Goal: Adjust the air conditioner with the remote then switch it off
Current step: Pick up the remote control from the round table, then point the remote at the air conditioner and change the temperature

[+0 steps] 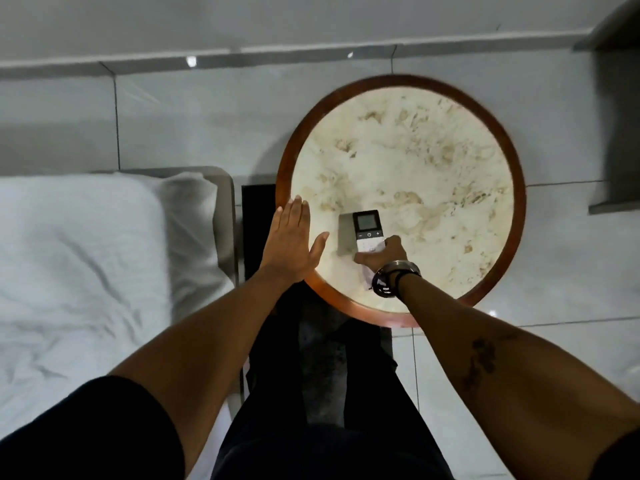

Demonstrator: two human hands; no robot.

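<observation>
A white remote [368,228] with a dark screen end lies on the round marble-topped table [415,161], near its front left part. My right hand [384,256] is closed around the remote's near end, wrist wearing a watch and bands. My left hand [294,240] hovers flat with fingers straight and thumb spread, over the table's left rim, a short gap left of the remote. No air conditioner is in view.
The table has a brown wooden rim [517,188]. A bed with white bedding [79,258] lies at the left. Glossy white floor tiles [194,119] surround the table; a grey furniture edge [613,109] stands at the right. My dark-trousered legs are below.
</observation>
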